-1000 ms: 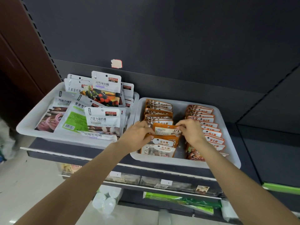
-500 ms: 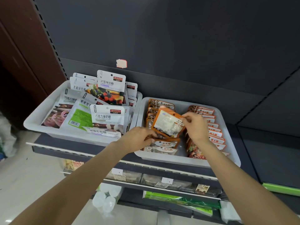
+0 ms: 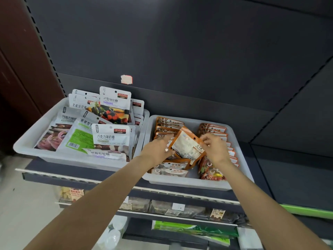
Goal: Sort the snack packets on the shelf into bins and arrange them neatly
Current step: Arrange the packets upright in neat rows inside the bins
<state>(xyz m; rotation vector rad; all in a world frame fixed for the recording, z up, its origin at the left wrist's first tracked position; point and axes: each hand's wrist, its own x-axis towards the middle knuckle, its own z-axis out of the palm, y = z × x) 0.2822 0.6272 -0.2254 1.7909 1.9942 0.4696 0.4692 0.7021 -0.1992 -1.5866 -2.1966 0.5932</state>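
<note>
Two white bins stand side by side on the dark shelf. The right bin (image 3: 187, 183) holds two rows of orange stone-candy packets (image 3: 212, 129). Over its middle I hold one orange packet (image 3: 188, 145) tilted, its pale back label facing me. My left hand (image 3: 158, 148) grips its left edge and my right hand (image 3: 213, 147) pinches its right edge. The left bin (image 3: 32, 141) is filled with white candy packets (image 3: 112, 139), some upright, some lying at angles.
A dark back panel rises behind the bins, with a small torn sticker (image 3: 126, 79) on it. Lower shelves (image 3: 180, 208) under the bins carry more packaged goods and price tags. A brown wall (image 3: 21, 60) stands at the left.
I have lifted one orange packet out of the left row of the right bin and turned it so its back label faces me. Both hands rose with it.
</note>
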